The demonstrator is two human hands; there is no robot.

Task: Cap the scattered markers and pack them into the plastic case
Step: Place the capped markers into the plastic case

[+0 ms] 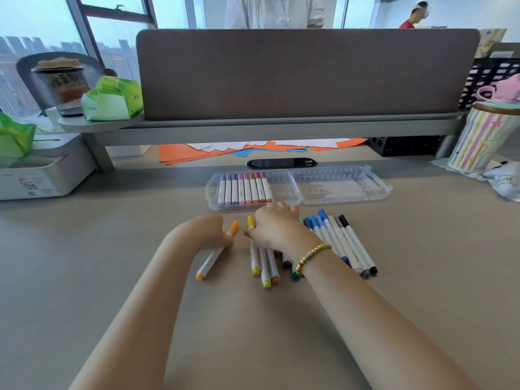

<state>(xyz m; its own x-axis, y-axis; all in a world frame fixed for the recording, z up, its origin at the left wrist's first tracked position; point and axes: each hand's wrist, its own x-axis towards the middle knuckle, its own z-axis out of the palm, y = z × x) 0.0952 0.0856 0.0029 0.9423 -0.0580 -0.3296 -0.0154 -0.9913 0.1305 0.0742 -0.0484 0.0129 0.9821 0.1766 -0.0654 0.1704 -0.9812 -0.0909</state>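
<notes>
No writing on the markers or the case can be read. A clear plastic case (298,190) lies open toward the far edge of the counter (112,249), with purple, pink and red markers (244,190) lined up in its left half. The left hand (209,232) grips an orange-capped marker (216,250) just in front of the case. The right hand (277,228), a gold bead bracelet (312,256) at its wrist, rests palm-down with fingers spread on a loose pile of markers (334,243) with yellow, green, blue, grey and black caps.
</notes>
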